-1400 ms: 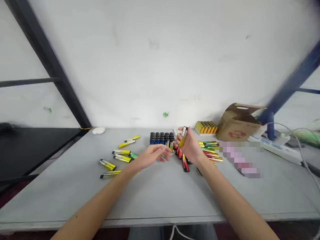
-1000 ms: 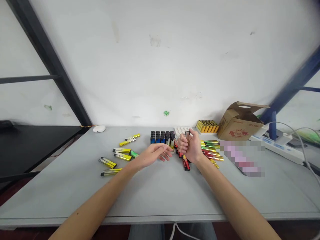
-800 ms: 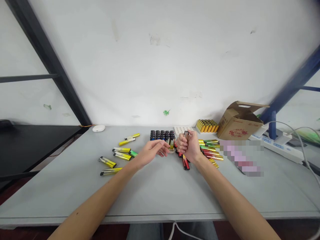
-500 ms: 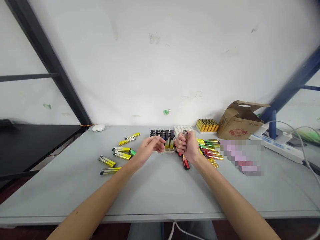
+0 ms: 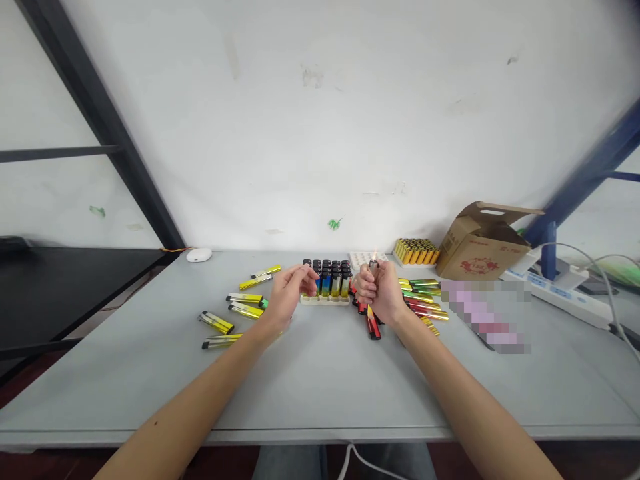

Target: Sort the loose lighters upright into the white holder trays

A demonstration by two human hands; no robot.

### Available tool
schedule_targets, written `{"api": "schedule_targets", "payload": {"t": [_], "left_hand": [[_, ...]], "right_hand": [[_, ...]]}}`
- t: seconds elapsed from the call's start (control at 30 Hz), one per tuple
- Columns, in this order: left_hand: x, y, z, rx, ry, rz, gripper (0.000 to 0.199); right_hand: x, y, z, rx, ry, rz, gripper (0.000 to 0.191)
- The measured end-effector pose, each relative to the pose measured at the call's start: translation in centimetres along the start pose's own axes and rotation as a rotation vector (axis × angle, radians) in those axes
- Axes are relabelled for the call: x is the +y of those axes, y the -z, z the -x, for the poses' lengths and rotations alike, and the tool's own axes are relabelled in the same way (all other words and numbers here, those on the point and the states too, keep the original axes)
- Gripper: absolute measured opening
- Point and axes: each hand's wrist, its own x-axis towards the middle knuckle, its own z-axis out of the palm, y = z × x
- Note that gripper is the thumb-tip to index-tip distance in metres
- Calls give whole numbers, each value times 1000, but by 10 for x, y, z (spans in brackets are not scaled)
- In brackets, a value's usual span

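Observation:
My right hand (image 5: 377, 292) is closed around an upright lighter (image 5: 373, 265), of which only the metal top shows above the fist; a small flame rises from it. My left hand (image 5: 290, 292) hovers at the left front of a white tray (image 5: 325, 301), its fingers loosely bent and nothing visible in them. Several lighters (image 5: 336, 285) with dark tops stand in rows in that tray, the front ones blue and yellow. Below my right hand lie red lighters (image 5: 373, 325), partly hidden by the fist. Yellow lighters (image 5: 216, 323) are scattered left of my left hand.
Shiny yellow, green and red pieces (image 5: 423, 307) lie right of my right hand. Behind stand an empty-looking white tray (image 5: 357, 257), a holder of gold cylinders (image 5: 416, 252) and an open cardboard box (image 5: 477, 250). A power strip (image 5: 565, 293) and cables lie far right; a white case (image 5: 199, 255) sits back left.
A flame now shows at the lighter in my right hand. My left hand has shifted slightly left, its fingers more bent, uncovering blue lighters in the tray.

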Motion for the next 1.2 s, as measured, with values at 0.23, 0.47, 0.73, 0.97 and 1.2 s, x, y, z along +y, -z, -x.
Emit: {"api": "schedule_targets", "payload": {"t": [0.23,0.47,0.73,0.97,1.2], "left_hand": [[3,-1,1,-3,5,-14,30],[-1,0,1,-70,-16,-70,32],[-7,-7,10,-202,-211,-474,27],[-3,-7,11,-261,-343,-604,19],[3,23,-6,-159,-473,-927,15]], "right_hand": [[-4,1,3,-63,-7,10,39],[-4,-4,5,-90,95,64,27],[7,-5,6,-67,341,433,17],[15,-10,7,-101,549,730,18],[6,4,-1,147,493,580,28]]}}
